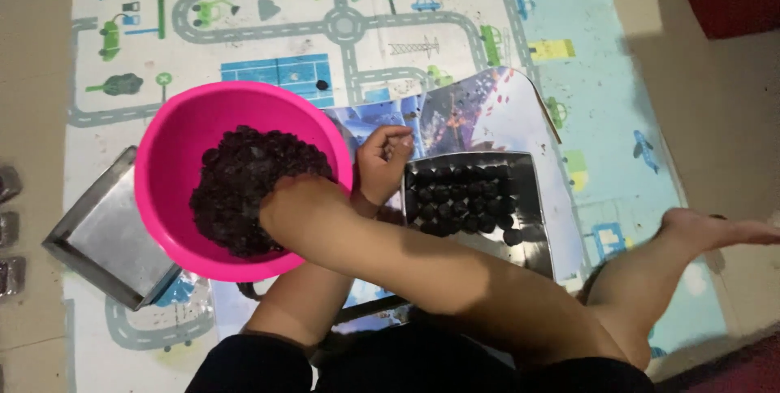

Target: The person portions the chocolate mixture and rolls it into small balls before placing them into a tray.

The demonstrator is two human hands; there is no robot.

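A pink bowl (pixel 175 129) full of dark, lumpy pieces (pixel 244 165) sits on a play mat. My right hand (pixel 286 196) reaches across into the bowl, and its fingers are sunk in the dark pieces and hidden. My left hand (pixel 385 159) passes under the right forearm and rests at the left corner of a metal tray (pixel 538 230). Its fingers are curled together, and nothing shows between them. Rows of small dark balls (pixel 459 194) fill the tray's far part.
A second, bare metal tray (pixel 93 234) lies partly under the bowl at the left. A shiny printed sheet (pixel 496 108) lies under the filled tray. My bare foot (pixel 715 229) rests at the right. Small wrapped packets (pixel 8 226) line the left edge.
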